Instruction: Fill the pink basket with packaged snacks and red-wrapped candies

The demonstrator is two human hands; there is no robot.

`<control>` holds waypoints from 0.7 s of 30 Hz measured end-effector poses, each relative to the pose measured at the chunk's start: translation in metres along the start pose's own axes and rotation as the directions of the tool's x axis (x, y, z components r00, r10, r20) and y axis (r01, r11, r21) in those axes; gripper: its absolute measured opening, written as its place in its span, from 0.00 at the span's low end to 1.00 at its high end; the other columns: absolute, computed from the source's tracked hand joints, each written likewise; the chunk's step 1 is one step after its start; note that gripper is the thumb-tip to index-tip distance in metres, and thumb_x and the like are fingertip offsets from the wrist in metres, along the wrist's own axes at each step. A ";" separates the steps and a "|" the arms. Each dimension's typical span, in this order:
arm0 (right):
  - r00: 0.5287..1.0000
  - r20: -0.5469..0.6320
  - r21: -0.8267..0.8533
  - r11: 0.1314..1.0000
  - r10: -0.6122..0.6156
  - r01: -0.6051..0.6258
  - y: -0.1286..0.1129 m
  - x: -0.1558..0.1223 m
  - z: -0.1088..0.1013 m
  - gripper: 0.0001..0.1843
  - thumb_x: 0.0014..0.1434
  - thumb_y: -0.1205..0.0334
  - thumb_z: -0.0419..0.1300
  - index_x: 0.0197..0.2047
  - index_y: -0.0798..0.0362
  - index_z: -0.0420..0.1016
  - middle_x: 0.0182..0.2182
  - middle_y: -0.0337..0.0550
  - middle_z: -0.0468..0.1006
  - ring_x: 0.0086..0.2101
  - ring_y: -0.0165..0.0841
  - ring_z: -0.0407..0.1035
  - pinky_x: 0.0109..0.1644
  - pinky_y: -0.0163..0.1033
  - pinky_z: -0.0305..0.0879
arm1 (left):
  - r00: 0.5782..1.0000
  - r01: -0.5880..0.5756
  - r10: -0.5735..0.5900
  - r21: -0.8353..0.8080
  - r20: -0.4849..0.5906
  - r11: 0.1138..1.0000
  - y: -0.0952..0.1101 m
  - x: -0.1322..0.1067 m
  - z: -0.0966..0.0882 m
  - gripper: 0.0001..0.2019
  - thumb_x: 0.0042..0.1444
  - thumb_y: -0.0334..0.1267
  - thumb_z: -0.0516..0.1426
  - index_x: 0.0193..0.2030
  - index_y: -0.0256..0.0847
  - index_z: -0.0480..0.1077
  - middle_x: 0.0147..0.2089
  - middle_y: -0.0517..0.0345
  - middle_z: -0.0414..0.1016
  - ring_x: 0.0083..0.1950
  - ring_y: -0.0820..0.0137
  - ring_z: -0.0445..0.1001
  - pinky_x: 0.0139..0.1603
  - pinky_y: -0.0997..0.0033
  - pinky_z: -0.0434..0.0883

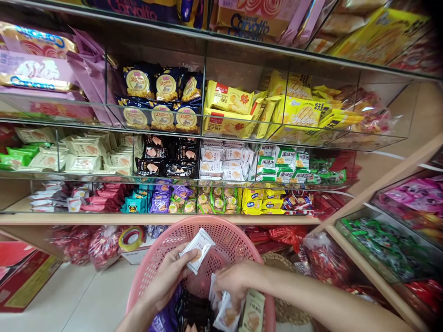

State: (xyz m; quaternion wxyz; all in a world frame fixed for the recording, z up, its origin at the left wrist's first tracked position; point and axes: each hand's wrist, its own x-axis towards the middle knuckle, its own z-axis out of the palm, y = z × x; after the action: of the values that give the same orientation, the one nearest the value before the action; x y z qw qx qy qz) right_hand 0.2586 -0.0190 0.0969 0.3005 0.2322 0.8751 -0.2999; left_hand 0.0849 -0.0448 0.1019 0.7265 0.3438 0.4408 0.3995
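Pinched between the thumb and fingers of my left hand [169,274] is a white snack packet [198,250], raised over the pink plastic basket [138,276]. My right hand [232,282] reaches down into that basket, its fingers curled on white packets [228,316]; its fingertips are partly hidden among them. Black snack packets [194,311] lie beside the white ones, in the middle. A cream-coloured packet [254,310] leans by the right wall, and a purple packet [162,318] sits at the left.
Behind the basket, clear-fronted shelves hold sorted snacks, among them white packets [224,161], black packets [152,154] and yellow packets [228,108]. Below the wooden shelf edge [86,218] are red bags [104,246] and a tape roll [132,238]. A red box [24,276] stands left.
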 end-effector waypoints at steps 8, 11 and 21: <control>0.993 -0.106 -0.111 0.993 -0.052 0.040 0.003 -0.015 0.005 0.18 0.41 0.67 0.66 0.39 0.52 0.75 0.29 0.39 0.70 0.35 0.35 0.66 0.30 0.33 0.58 | 1.000 0.008 -0.008 -0.028 -0.019 1.000 0.001 0.001 0.000 0.16 0.46 0.42 0.62 0.42 0.39 0.73 0.39 0.55 0.76 0.35 0.73 0.70 0.37 0.76 0.68; 0.995 -0.081 -0.145 0.988 -0.065 0.053 0.001 -0.016 0.006 0.18 0.43 0.68 0.64 0.40 0.52 0.75 0.30 0.41 0.72 0.38 0.36 0.67 0.34 0.34 0.61 | 1.000 0.011 -0.011 -0.034 -0.008 0.999 0.000 0.001 -0.001 0.19 0.46 0.42 0.62 0.45 0.39 0.72 0.40 0.54 0.76 0.36 0.73 0.71 0.37 0.77 0.68; 0.907 -0.416 -0.298 0.951 -0.058 -0.076 -0.023 -0.014 0.065 0.11 0.51 0.61 0.60 0.38 0.54 0.74 0.38 0.48 0.75 0.46 0.44 0.66 0.53 0.56 0.58 | 0.999 0.020 -0.022 -0.063 -0.036 0.998 -0.002 0.001 -0.007 0.18 0.47 0.41 0.62 0.46 0.40 0.72 0.41 0.53 0.76 0.36 0.73 0.72 0.37 0.77 0.68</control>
State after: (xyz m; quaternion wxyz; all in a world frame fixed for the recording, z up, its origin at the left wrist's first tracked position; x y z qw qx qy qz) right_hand 0.2804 -0.0819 0.0733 0.1390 0.2458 0.9539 -0.1013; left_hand 0.0798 -0.0439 0.0970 0.7328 0.3089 0.4450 0.4117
